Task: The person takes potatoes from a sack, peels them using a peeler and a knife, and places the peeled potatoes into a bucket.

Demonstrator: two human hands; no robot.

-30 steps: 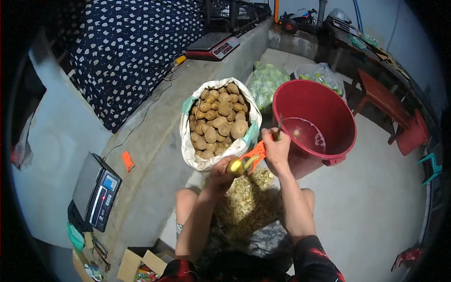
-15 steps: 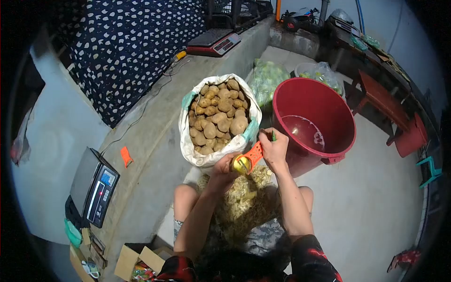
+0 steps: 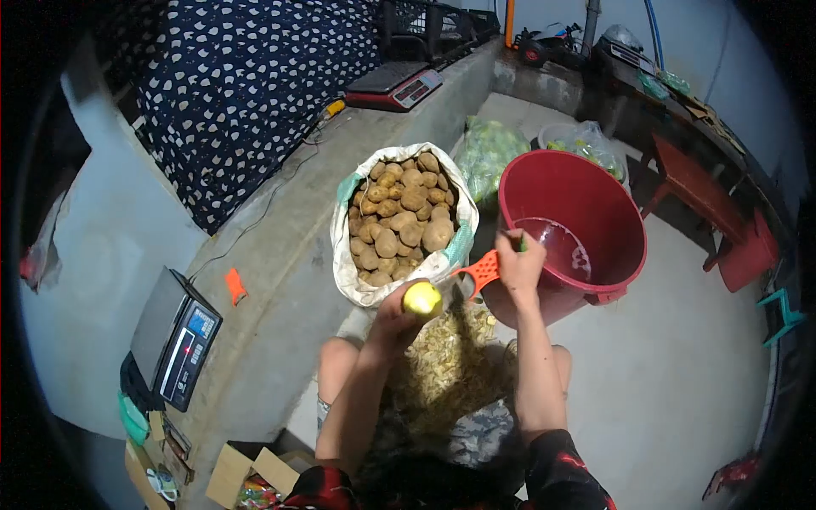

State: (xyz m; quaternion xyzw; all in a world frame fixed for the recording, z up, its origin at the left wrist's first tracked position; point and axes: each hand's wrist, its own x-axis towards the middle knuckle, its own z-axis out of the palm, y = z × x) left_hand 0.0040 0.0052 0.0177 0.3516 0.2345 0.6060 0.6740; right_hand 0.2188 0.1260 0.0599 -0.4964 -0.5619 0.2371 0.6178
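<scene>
My left hand (image 3: 394,318) is closed around a potato (image 3: 422,299) whose bared flesh shows yellow. Wrapped in my right hand (image 3: 520,262) is a peeler (image 3: 483,271) with an orange, holed body; a bit of green shows at my fingers. The peeler is apart from the potato, to its right. Just beyond my left hand stands a white woven sack (image 3: 347,246) full of unpeeled potatoes (image 3: 399,212). A heap of peelings (image 3: 446,361) lies below my hands, between my knees. A large red tub (image 3: 578,183) with some liquid in it stands beside my right hand.
On the ledge to the left are a digital scale (image 3: 183,348) and an orange packet (image 3: 235,287). A red scale (image 3: 393,86) sits farther back. Bagged green produce (image 3: 490,157) lies behind the tub. A red bench (image 3: 697,187) stands at right, an open cardboard box (image 3: 231,478) at lower left.
My right hand has drawn the peeler away from the potato, to the right. The potato has turned and shows more bare yellow flesh; it stays in my left hand.
</scene>
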